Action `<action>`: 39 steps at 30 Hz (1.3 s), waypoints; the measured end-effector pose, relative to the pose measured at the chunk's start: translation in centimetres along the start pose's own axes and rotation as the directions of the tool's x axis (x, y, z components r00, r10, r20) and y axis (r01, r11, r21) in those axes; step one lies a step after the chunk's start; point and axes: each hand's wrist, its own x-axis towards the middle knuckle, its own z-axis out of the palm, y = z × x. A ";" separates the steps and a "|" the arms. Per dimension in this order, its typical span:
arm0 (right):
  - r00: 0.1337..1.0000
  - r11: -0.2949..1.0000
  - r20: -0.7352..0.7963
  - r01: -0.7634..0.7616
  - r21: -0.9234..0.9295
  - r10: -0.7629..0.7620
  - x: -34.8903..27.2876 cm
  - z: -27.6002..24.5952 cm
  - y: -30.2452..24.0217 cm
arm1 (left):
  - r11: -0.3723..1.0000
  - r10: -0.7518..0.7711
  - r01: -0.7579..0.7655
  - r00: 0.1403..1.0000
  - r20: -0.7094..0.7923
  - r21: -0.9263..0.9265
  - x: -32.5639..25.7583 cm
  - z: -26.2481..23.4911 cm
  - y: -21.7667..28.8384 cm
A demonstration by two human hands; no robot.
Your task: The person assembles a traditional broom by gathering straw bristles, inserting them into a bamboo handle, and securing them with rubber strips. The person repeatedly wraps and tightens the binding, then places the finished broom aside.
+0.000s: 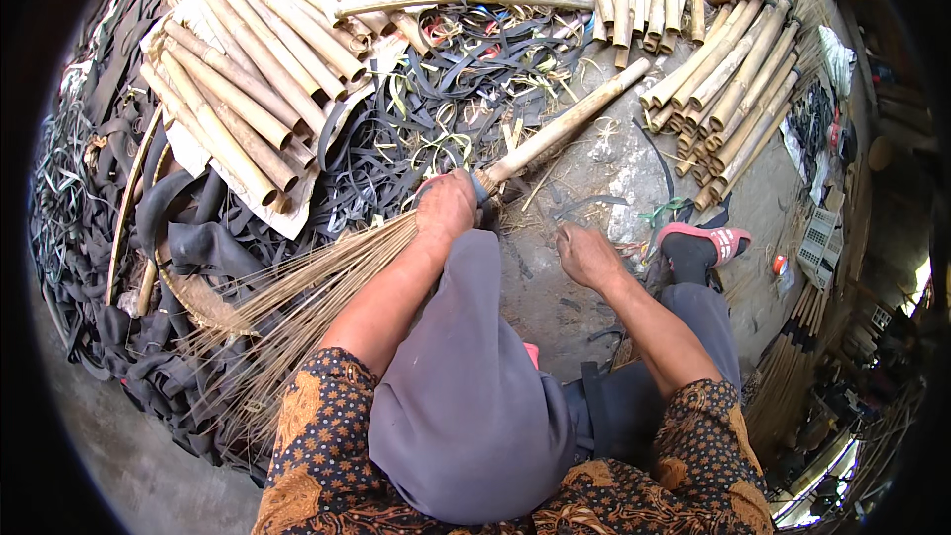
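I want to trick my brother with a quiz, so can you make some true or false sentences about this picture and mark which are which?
1. The left hand is on the broom. True.
2. The right hand is on the broom too. False: it is apart from it, over the floor.
3. The twigs spread toward the person's left. True.
4. The sandal is green. False: it is pink.
5. Black strips lie in a tangle beyond the twigs. True.
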 end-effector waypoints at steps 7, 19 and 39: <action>0.991 0.991 -0.090 0.093 -0.097 -0.102 0.5 -0.3 0.5 | 0.999 0.012 -0.006 0.993 0.121 -0.051 0.4 -2.5 -0.8; 0.991 0.984 -0.038 0.133 0.122 -0.130 0.5 1.3 1.3 | 0.999 0.033 -0.032 0.999 0.025 -0.031 0.1 -2.3 -1.3; 0.982 0.984 -0.064 0.175 -0.024 -0.176 1.9 1.7 1.9 | 1.000 0.019 -0.017 0.991 0.131 -0.013 -0.2 -3.7 -1.5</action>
